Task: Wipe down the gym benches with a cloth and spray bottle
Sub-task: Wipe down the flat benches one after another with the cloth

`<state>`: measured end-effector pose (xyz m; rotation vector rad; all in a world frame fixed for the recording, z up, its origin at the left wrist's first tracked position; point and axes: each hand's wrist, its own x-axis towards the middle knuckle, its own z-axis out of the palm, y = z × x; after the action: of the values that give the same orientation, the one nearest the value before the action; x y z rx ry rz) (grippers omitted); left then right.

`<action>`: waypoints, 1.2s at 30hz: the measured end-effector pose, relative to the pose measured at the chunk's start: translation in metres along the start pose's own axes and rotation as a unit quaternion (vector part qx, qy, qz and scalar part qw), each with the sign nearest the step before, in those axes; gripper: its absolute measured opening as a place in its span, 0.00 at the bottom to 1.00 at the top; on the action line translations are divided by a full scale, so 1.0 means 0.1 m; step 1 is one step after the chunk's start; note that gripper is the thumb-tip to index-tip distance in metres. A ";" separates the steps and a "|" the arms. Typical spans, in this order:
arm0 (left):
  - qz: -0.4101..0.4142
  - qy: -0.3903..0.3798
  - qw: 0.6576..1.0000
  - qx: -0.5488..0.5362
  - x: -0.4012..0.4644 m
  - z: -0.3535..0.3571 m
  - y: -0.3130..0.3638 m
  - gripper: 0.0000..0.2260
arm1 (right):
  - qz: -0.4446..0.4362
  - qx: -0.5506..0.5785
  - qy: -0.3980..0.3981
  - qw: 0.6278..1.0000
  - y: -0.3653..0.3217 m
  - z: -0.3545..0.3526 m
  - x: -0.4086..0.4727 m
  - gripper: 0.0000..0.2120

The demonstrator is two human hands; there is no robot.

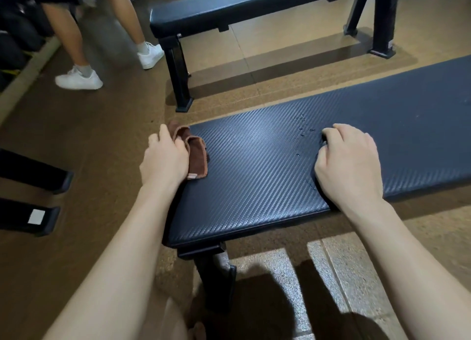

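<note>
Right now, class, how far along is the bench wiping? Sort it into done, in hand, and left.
Done: spray droplets sit on the near bench. In hand: the left hand grips the brown cloth at the pad's end; the right hand rests on the pad. Left: the droplets are unwiped, and the far bench remains. No spray bottle shows.

The near bench (267, 174) runs left to right, with the cloth (196, 152) on its left end under the left hand (163, 158) and the right hand (348, 163) further right on the pad. Droplets (302, 130) lie between the hands. A second bench (229, 10) stands behind it; a person's legs (76, 46) stand to the far left.
</note>
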<state>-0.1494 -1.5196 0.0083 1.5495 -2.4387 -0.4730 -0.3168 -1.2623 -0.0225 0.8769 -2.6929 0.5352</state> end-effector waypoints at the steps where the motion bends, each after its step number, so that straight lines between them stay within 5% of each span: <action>1: 0.012 -0.003 1.000 0.020 0.02 0.03 0.04 0.26 | -0.002 0.002 -0.001 1.000 0.01 0.00 0.00 0.21; 7: 0.226 -0.062 0.966 0.106 -1.00 -0.04 -0.11 0.26 | 0.002 0.070 0.007 0.997 0.10 -0.07 0.05 0.19; 12: 0.430 -0.084 0.880 0.185 -1.44 0.11 0.01 0.29 | 0.011 0.072 0.021 0.997 0.30 -0.14 0.01 0.16; 17: 0.583 -0.121 0.785 0.171 -1.23 0.49 0.95 0.29 | 0.075 0.032 0.049 0.996 0.71 -0.28 0.06 0.21; 21: 0.597 -0.150 0.776 0.136 -1.15 0.72 1.65 0.27 | 0.103 0.034 0.054 0.993 1.02 -0.31 0.00 0.15; 30: 0.605 -0.184 0.758 0.160 -1.01 0.28 0.80 0.28 | 0.072 0.036 0.053 0.995 1.05 -0.32 0.00 0.13; 36: 0.615 -0.174 0.755 0.146 -0.94 0.67 1.69 0.29 | 0.079 -0.034 0.051 0.995 1.31 -0.33 0.39 0.16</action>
<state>-0.2743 -1.3576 0.0094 -0.4006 -3.1977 -0.0852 -0.4232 -1.1701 -0.0138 0.6044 -2.6842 0.5031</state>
